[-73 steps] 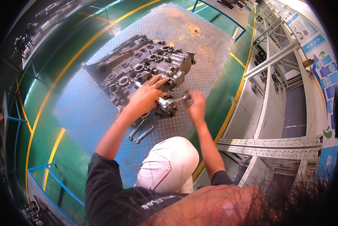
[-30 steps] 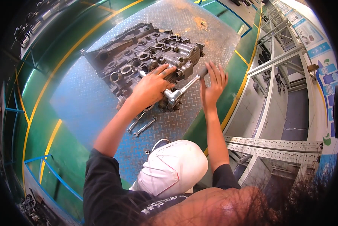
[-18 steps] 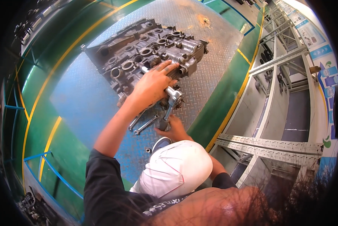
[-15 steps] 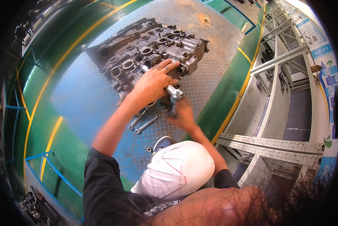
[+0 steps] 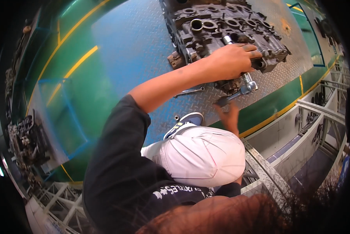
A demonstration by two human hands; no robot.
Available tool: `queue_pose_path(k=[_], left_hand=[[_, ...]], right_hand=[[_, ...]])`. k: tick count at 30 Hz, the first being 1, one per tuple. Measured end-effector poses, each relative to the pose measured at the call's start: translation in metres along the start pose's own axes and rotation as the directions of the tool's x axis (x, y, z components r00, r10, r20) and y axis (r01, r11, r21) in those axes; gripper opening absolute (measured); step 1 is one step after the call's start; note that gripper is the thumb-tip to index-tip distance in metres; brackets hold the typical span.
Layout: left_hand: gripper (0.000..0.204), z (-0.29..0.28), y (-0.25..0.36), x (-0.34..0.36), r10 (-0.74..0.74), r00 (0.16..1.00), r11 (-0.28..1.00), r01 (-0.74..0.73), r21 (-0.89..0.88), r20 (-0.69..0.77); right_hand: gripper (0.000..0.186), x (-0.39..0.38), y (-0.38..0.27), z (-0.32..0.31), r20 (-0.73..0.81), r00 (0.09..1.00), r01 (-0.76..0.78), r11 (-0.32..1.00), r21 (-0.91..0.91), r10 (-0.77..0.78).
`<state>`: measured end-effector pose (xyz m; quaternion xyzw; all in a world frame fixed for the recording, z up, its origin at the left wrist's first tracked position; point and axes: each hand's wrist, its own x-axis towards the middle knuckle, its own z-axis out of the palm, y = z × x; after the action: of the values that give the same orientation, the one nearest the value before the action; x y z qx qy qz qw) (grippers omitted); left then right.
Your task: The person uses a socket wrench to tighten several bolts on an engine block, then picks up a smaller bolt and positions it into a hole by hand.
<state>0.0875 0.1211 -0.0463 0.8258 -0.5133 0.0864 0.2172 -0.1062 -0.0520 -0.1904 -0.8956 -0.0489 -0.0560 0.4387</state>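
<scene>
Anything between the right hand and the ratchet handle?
Nothing visible. The right hand, blurred, sits at the near end of the ratchet handle, apparently on it. The left hand presses on the ratchet's head end against the engine casting. A loose wrench lies aside.

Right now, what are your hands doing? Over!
Left hand pressed on the grey engine block. Right hand at the ratchet wrench handle, blurred. Loose spanner beside it on the tread plate.
</scene>
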Motion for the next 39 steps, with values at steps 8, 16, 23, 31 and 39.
queue_pose_path(k=[8,16,23,31,39], left_hand=[[0.023,0.0,-0.009,-0.003,-0.038,0.996,0.999,0.035,-0.037,-0.086],[0.021,-0.003,-0.011,-0.011,-0.027,0.995,0.997,0.02,-0.073,-0.092],[0.031,-0.003,-0.009,-0.008,-0.005,0.997,1.0,0.003,-0.027,-0.077],[0.029,0.003,-0.01,-0.009,-0.011,0.992,1.0,0.008,-0.023,-0.125],[0.029,-0.005,-0.003,-0.005,0.018,0.995,0.998,-0.013,0.054,-0.1]], right_hand=[[0.042,0.081,-0.005,-0.094,-0.385,0.923,-0.118,0.961,-0.251,0.013],[0.034,0.088,-0.028,-0.088,-0.271,0.963,-0.128,0.891,-0.436,0.006],[0.031,0.059,-0.089,-0.036,0.318,0.938,-0.174,0.982,0.079,0.141],[0.029,0.146,-0.087,-0.13,-0.416,0.812,0.045,0.755,-0.654,-0.409],[0.014,0.041,-0.053,-0.032,0.143,0.906,-0.414,0.903,0.116,0.398]])
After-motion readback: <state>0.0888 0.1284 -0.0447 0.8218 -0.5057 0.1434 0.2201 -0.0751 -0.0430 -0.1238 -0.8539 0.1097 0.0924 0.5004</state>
